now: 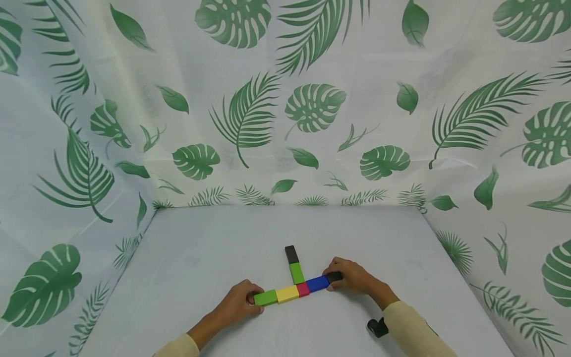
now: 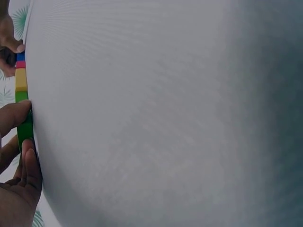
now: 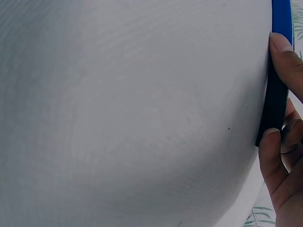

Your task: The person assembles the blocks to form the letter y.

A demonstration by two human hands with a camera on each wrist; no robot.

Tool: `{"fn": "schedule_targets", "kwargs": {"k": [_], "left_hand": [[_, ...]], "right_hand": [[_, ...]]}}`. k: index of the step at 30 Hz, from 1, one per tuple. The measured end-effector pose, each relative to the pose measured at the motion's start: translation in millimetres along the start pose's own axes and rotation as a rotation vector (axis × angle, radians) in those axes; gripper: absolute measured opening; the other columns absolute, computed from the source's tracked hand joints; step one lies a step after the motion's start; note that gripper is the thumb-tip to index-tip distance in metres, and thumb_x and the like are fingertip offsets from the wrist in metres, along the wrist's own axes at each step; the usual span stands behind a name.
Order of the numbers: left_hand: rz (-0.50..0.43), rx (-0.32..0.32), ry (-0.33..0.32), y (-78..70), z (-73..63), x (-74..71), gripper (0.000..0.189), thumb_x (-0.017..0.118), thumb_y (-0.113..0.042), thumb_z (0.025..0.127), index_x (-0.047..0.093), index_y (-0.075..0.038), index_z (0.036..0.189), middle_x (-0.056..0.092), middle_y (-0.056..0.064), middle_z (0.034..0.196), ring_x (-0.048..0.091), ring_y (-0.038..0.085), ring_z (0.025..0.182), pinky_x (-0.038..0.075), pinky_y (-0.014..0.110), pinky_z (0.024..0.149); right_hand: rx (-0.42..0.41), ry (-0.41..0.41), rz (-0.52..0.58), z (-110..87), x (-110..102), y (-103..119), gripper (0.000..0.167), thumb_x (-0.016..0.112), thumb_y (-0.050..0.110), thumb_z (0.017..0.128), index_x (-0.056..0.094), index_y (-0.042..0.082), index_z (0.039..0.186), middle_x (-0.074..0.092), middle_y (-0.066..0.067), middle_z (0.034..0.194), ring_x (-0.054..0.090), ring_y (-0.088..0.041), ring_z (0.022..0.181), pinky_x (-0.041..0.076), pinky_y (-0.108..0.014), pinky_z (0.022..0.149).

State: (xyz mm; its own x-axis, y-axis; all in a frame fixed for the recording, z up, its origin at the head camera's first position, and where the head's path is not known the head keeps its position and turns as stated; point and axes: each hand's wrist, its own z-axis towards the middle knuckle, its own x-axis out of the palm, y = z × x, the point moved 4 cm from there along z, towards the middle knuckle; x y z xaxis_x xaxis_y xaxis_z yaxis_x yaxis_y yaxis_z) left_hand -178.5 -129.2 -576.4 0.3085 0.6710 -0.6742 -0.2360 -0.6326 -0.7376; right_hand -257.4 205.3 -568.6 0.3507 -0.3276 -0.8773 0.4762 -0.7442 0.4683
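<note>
A slanting row of blocks lies on the white surface: green block (image 1: 265, 297), yellow block (image 1: 287, 294), red block (image 1: 303, 289), blue block (image 1: 317, 283) and black block (image 1: 334, 276). From around the red one, a second green block (image 1: 296, 273) and a second black block (image 1: 292, 254) reach away toward the back. My left hand (image 1: 241, 301) grips the row's green end between thumb and fingers; the left wrist view also shows this green block (image 2: 24, 125). At the opposite end, my right hand (image 1: 354, 277) holds the black block (image 3: 273, 104), its thumb close to the blue one.
A small black object (image 1: 378, 327) shows beside the right sleeve (image 1: 412, 329), partly hidden by it. White cloth with green leaf prints (image 1: 312, 168) hangs behind and along both sides of the white surface (image 1: 214, 243).
</note>
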Motion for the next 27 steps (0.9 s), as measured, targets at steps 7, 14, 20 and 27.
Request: {"fn": "schedule_targets", "kwargs": {"k": [7, 14, 20, 27], "left_hand": [[0.013, -0.001, -0.004, 0.7, 0.2, 0.7, 0.038, 0.085, -0.017, 0.079, 0.072, -0.006, 0.112, 0.057, -0.004, 0.090, 0.049, 0.003, 0.075, 0.046, 0.019, 0.067], [0.015, 0.009, -0.004, 1.0, 0.4, 0.7, 0.037, 0.085, -0.017, 0.079, 0.071, -0.006, 0.112, 0.057, -0.004, 0.091, 0.049, 0.002, 0.075, 0.046, 0.019, 0.066], [0.015, 0.008, -0.001, 1.1, 0.3, 0.7, 0.038, 0.085, -0.018, 0.079, 0.071, -0.006, 0.112, 0.057, -0.004, 0.091, 0.049, 0.002, 0.076, 0.046, 0.019, 0.067], [0.002, 0.000, 0.006, 0.5, -0.4, 0.1, 0.037, 0.084, -0.018, 0.080, 0.071, -0.007, 0.112, 0.056, -0.004, 0.091, 0.050, 0.003, 0.076, 0.046, 0.019, 0.067]], "right_hand": [[0.001, -0.002, -0.003, 0.8, 1.8, -1.7, 0.035, 0.080, 0.043, 0.083, 0.074, 0.026, 0.114, 0.060, 0.013, 0.105, 0.056, -0.010, 0.100, 0.052, -0.036, 0.089], [0.008, 0.000, 0.007, 0.8, 0.7, -0.4, 0.035, 0.081, 0.041, 0.083, 0.075, 0.026, 0.114, 0.060, 0.013, 0.105, 0.056, -0.010, 0.100, 0.051, -0.035, 0.089], [0.005, 0.001, 0.006, 0.7, -0.4, 0.2, 0.035, 0.081, 0.040, 0.082, 0.075, 0.026, 0.114, 0.060, 0.013, 0.104, 0.056, -0.009, 0.099, 0.051, -0.033, 0.088], [-0.002, 0.004, 0.015, 0.5, -0.8, 1.1, 0.036, 0.082, 0.040, 0.082, 0.074, 0.026, 0.114, 0.059, 0.014, 0.104, 0.056, -0.009, 0.099, 0.051, -0.033, 0.088]]}}
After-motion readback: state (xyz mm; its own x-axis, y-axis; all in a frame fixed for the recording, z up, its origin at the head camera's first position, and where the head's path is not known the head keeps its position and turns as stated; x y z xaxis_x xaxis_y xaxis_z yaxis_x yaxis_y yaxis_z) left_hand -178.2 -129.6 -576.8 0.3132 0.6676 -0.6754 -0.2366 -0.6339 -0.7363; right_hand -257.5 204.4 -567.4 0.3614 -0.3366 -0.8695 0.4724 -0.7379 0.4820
